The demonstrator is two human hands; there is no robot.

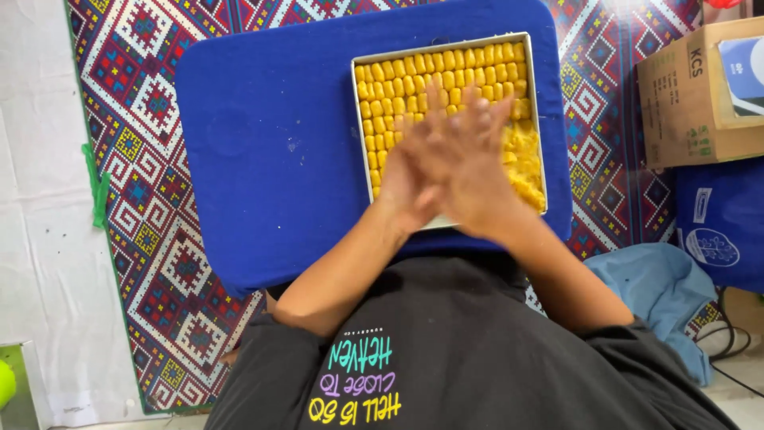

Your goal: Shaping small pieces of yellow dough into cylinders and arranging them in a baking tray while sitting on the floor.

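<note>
A square metal tray (446, 43) lies on a blue padded board (270, 143). Rows of small yellow dough rolls (430, 72) fill its far and left parts. A loose mass of yellow dough (525, 163) sits along its right side. My left hand (407, 177) and my right hand (471, 151) are pressed palm to palm over the near middle of the tray, fingers stretched out and blurred by motion. Anything between the palms is hidden. My forearms reach in from the bottom over my dark printed shirt.
The blue board rests on a patterned woven mat (151, 239). A cardboard box (684, 103) and a dark blue bag (720, 223) stand at the right, with a light blue cloth (660, 287) and a black cable (728, 342) nearer me. Green tape (97, 187) marks the mat's left edge.
</note>
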